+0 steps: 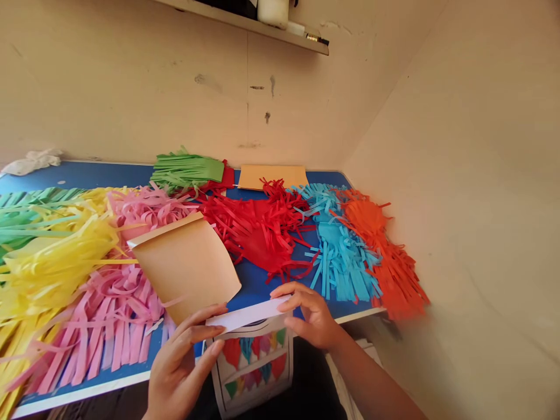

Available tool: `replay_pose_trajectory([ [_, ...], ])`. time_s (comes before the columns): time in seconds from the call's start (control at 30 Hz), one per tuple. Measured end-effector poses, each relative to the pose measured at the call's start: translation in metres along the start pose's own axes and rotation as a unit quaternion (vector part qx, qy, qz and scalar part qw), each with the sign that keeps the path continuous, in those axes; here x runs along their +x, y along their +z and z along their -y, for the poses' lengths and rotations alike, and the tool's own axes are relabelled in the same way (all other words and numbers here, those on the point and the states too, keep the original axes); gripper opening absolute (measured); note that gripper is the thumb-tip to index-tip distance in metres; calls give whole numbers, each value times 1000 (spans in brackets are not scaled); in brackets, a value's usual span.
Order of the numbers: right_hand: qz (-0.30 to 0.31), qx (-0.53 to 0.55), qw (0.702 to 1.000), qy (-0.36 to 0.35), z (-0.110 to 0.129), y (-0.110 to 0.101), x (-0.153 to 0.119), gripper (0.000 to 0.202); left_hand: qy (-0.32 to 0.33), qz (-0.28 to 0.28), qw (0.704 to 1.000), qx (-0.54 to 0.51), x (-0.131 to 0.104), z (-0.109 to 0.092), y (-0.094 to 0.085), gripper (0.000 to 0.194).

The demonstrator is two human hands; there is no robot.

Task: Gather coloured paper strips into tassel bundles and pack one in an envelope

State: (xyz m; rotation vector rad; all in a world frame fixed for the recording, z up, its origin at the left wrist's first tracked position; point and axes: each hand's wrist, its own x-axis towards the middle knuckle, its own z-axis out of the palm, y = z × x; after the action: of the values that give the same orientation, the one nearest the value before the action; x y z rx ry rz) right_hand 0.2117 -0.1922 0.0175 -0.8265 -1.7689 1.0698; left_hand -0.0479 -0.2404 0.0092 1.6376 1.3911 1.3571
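Observation:
Between my two hands is a white printed sheet (257, 373) with its top edge folded over into a flat strip. Pictures of colourful tassel garlands show on its hanging part. My left hand (186, 347) pinches the strip's left end between thumb and fingers. At the right end, my right hand (308, 315) grips the fold the same way. The sheet hangs in front of the table's near edge, above my dark-clothed lap. Just beyond my left hand lies a tan paper envelope (188, 262) with a folded flap, resting partly on pink fringed paper (118, 309).
Fringed paper bundles cover much of the blue table (258, 286): yellow (61, 251), green (188, 169), red (262, 227), light blue (341, 251) and orange (389, 256). Another tan envelope (273, 176) lies at the back. A shelf (245, 26) juts from the wall above.

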Motion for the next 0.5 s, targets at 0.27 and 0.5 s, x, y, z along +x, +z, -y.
replay_pose_trajectory([
  [0.27,15,-29,988,152,21,1,14,29,-142,62,988,24,13,-16,-7,39],
  [0.5,29,-81,987,137,31,-6,18,25,-124,53,989,65,10,-17,-8,36],
])
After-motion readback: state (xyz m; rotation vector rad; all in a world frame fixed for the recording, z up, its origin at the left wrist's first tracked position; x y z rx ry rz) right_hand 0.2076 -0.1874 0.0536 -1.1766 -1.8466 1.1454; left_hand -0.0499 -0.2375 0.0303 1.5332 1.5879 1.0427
